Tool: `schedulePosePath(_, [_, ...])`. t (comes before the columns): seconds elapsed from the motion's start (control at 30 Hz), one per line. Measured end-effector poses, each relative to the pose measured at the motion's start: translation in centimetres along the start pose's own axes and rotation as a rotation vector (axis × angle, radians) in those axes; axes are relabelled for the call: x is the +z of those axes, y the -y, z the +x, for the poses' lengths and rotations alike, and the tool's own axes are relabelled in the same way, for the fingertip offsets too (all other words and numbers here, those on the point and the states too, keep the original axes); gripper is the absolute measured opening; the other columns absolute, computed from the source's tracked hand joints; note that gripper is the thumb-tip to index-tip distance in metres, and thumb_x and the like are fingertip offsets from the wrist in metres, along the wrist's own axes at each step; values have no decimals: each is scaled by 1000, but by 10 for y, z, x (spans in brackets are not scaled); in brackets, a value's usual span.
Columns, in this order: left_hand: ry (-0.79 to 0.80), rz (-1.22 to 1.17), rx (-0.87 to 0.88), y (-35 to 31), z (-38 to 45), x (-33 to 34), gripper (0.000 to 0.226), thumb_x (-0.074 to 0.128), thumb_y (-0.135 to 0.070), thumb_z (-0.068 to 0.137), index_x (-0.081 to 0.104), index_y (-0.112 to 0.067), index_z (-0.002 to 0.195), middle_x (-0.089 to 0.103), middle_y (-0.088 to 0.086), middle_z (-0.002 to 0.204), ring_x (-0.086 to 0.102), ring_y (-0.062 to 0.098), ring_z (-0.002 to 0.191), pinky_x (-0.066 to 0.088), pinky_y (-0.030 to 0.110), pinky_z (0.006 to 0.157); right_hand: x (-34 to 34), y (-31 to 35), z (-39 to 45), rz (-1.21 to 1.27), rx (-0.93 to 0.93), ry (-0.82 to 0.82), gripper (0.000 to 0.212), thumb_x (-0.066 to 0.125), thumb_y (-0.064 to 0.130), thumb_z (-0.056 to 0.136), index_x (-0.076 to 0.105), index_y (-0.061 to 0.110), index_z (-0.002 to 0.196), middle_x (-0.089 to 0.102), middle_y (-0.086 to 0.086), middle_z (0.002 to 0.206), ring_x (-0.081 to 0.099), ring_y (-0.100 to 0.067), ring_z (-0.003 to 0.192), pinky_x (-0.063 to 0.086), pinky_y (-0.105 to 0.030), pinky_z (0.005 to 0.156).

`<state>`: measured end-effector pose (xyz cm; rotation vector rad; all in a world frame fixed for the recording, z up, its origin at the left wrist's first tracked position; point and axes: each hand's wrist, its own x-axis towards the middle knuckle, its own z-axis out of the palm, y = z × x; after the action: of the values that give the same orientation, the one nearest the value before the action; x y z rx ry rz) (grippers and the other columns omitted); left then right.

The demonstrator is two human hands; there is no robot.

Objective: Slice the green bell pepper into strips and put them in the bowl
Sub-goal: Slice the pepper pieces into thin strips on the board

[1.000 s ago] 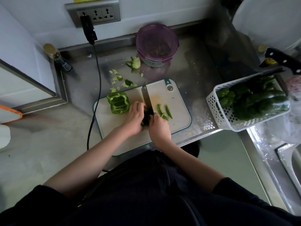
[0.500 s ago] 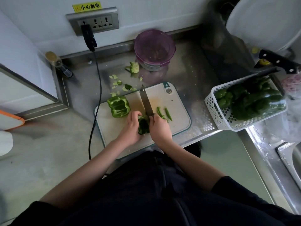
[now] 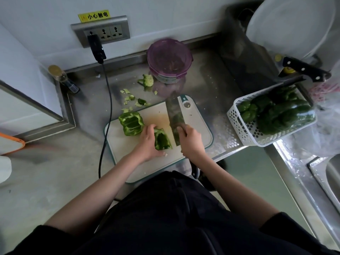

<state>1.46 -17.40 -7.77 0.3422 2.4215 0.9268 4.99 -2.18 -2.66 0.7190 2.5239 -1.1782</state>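
- The left hand presses a cut green bell pepper piece on the white plastic cutting board.
- The right hand is clenched around a broad steel cleaver just beside the piece.
- The purple transparent bowl stands behind the board.

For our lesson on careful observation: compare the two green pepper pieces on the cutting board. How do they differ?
The left pepper piece lies free, untouched; the right pepper piece is held by the left hand, beside the knife in the right hand. The left looks brighter, the right darker. Both are green, hollowed, inner side showing.
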Motion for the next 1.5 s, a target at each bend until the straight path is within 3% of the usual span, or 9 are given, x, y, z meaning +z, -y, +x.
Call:
schedulePosePath(0.1, [-12,-78,-53,-1,-2,-1,104,83,-30,67,14,-5,140,16,15,143,24,27,132,26,33,110,7,1,-4,-60,-40,-16,32,35,34,101,50,12,85,55,-4,72,55,-26,65,40,-30,49])
schedulePosePath(0.23, [-64,-178,-79,-3,-3,-3,56,57,-21,92,30,-1,137,29,14,139,35,25,128,25,21,102,6,2,-5,5,-25,23,32,36,35,101,54,10,92,56,-5,72,61,-28,65,55,-40,56])
schedulePosePath(0.33, [-97,-70,-47,-2,0,0,40,48,-16,97,38,2,131,40,18,133,43,29,121,34,28,99,6,1,-9,-21,-40,33,34,38,35,100,54,7,89,57,-9,75,60,-30,67,55,-43,58])
schedulePosePath(0.43, [-105,79,-4,-2,4,4,26,43,-17,98,45,4,114,51,21,114,54,33,96,42,33,73,10,-4,-13,-35,-61,33,34,40,33,100,52,6,84,55,-8,73,58,-31,69,53,-43,61])
schedulePosePath(0.6, [-124,254,-1,-6,12,6,28,40,-19,99,44,5,113,54,25,107,56,36,85,36,33,62,10,-9,-20,-34,-68,5,34,39,33,100,40,21,68,50,-3,67,53,-26,58,50,-39,53])
schedulePosePath(0.7, [-101,274,-22,-8,15,5,29,40,-20,99,43,5,112,55,25,106,57,39,86,38,36,62,11,-8,-21,-46,-75,-1,32,39,32,101,42,18,72,49,1,66,50,-19,56,38,-28,48])
schedulePosePath(0.87, [-78,254,-82,-15,19,4,26,40,-18,99,43,4,111,56,25,107,58,38,88,37,35,60,15,-9,-19,-74,-77,1,28,38,30,101,46,13,81,48,2,65,47,-14,57,29,-24,46])
schedulePosePath(1.1, [-57,272,-109,-22,19,4,25,38,-10,98,41,7,117,57,26,107,59,38,88,35,34,59,21,-8,-18,-48,-52,8,31,37,30,102,44,14,75,50,-3,66,51,-23,59,40,-32,53])
schedulePosePath(1.5, [-51,397,-154,-30,20,13,34,45,-5,93,36,10,123,57,24,112,60,38,95,35,33,63,37,-11,-19,-199,-52,0,34,29,31,102,50,5,96,52,-6,71,57,-31,69,48,-38,61])
